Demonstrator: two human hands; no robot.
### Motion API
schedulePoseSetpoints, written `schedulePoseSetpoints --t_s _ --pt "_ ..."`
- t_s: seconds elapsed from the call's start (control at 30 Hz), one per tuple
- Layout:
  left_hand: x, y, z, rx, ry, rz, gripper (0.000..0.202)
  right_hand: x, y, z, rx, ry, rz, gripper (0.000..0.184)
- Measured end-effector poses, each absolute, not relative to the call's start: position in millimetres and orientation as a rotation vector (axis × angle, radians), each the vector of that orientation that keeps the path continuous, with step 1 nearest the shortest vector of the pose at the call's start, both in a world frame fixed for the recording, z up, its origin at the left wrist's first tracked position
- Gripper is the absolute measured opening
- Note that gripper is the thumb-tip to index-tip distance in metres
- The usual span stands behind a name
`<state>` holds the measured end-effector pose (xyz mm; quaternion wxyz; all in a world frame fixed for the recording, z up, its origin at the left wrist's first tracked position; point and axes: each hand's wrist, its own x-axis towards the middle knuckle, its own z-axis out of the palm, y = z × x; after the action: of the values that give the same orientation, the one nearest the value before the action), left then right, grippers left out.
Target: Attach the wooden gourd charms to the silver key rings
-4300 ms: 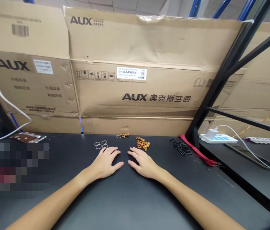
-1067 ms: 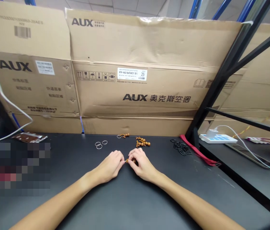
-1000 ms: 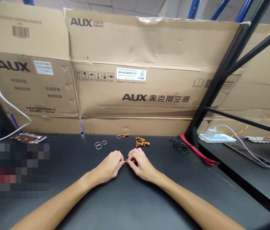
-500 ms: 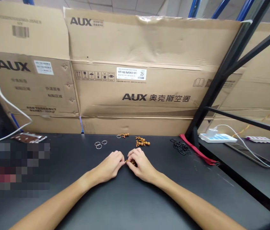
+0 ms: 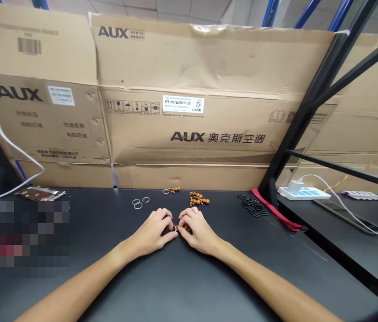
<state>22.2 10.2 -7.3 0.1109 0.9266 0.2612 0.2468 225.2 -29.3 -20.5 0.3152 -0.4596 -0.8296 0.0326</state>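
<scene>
Left to right on the black desk point(image 5: 85, 214): loose silver metal rings point(image 5: 138, 202) near the far edge, then a small brown wooden gourd charm point(image 5: 172, 190) with a ring on it. Left hand point(image 5: 151, 227) at centre, narrow grip, fingertips point(image 5: 170, 228) on a small silver ring point(image 5: 174, 228). Right hand point(image 5: 199, 226), also narrow, pinches a brown wooden bead strand point(image 5: 185, 228), its end at that ring. Further right, far side: a heap of brown wooden gourd beads point(image 5: 199, 198), black rubber rings point(image 5: 252, 208), a red strap point(image 5: 276, 214).
</scene>
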Motion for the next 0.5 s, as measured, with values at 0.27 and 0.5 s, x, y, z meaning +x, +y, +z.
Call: schedulePoseSetpoints --t_s 0.27,0.5 --pt "21.8 12.4 -9.1 2.76 0.701 0.729 0.016 226.7 -24.5 -24.7 -1.28 -2.143 0.003 0.005" --pt "20.9 12.0 -10.2 2.719 0.706 0.784 0.009 224.1 -29.5 -19.7 -1.191 -2.198 0.046 0.007"
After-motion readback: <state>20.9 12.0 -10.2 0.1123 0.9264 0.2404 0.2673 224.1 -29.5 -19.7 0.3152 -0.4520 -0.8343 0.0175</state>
